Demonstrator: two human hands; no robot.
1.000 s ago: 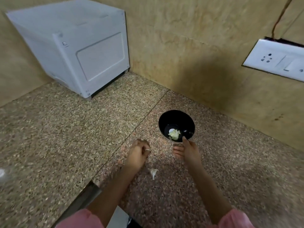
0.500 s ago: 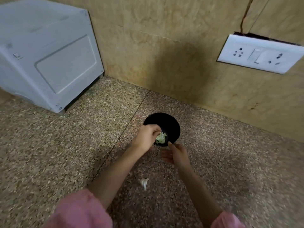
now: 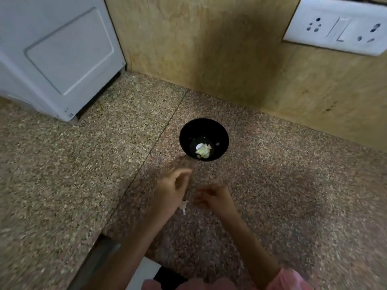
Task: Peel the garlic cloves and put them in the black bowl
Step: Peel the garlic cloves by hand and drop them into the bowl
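Note:
The black bowl [image 3: 203, 139] stands on the speckled granite counter [image 3: 62, 174] near the wall, with pale peeled garlic pieces [image 3: 202, 151] at its bottom. My left hand [image 3: 171, 191] hovers just below the bowl, blurred by motion, fingers loosely curled and holding nothing that I can see. My right hand [image 3: 215, 198] is beside it to the right, fingers relaxed and empty. A scrap of white garlic skin [image 3: 183, 206] lies on the counter between the two hands, partly hidden by the left hand.
A white appliance [image 3: 56, 55] stands on the counter at the back left. A white wall socket plate [image 3: 339, 26] sits on the tan wall at the upper right. The counter's front edge [image 3: 117, 243] runs near my arms.
My left hand has drawn back out of the bowl toward me. My right hand has come off the bowl's rim and also moved back. The camera has moved closer.

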